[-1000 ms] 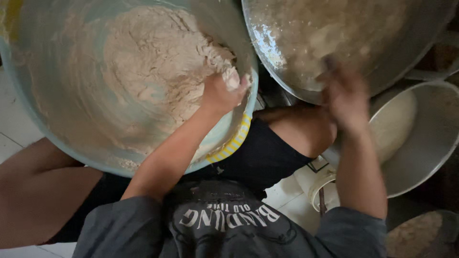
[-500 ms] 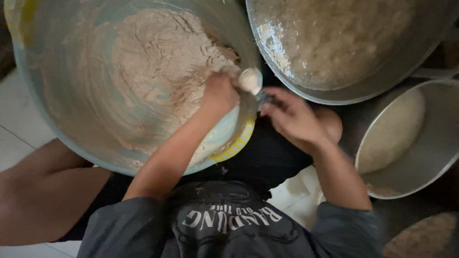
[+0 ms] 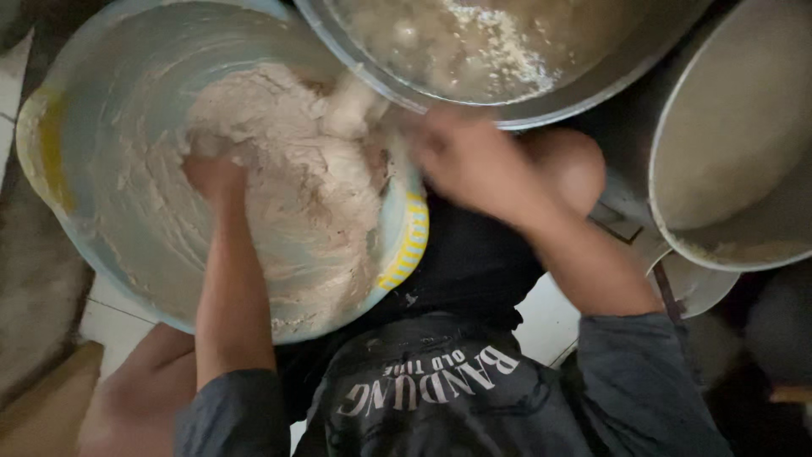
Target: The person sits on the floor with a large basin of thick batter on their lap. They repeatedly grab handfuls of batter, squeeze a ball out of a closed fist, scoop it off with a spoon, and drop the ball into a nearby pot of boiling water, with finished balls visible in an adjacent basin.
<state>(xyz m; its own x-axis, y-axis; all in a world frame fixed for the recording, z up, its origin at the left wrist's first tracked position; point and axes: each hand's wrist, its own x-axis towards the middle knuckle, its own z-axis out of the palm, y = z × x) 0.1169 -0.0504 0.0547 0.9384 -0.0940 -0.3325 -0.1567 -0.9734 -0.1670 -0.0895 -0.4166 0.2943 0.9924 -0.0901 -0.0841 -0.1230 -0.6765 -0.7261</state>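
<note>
A large pale blue bowl (image 3: 110, 169) with a yellow-striped rim holds a mound of floury dough (image 3: 288, 195). My left hand (image 3: 213, 178) is pressed into the dough at its left side, fingers partly buried, so I cannot see whether it grips anything. My right hand (image 3: 465, 161) is blurred at the bowl's right rim, just under a big metal bowl (image 3: 584, 85) that holds a wet, lumpy mixture. Whether that hand holds anything is unclear.
A metal pot (image 3: 736, 169) with pale contents stands at the right, a smaller metal vessel (image 3: 702, 288) below it. My knees and dark clothing fill the lower middle. White floor tiles (image 3: 110, 322) show at the lower left.
My left hand has moved from the bowl's right rim leftwards into the dough. My right hand has come from the metal bowl down to the blue bowl's rim. The camera has shifted closer.
</note>
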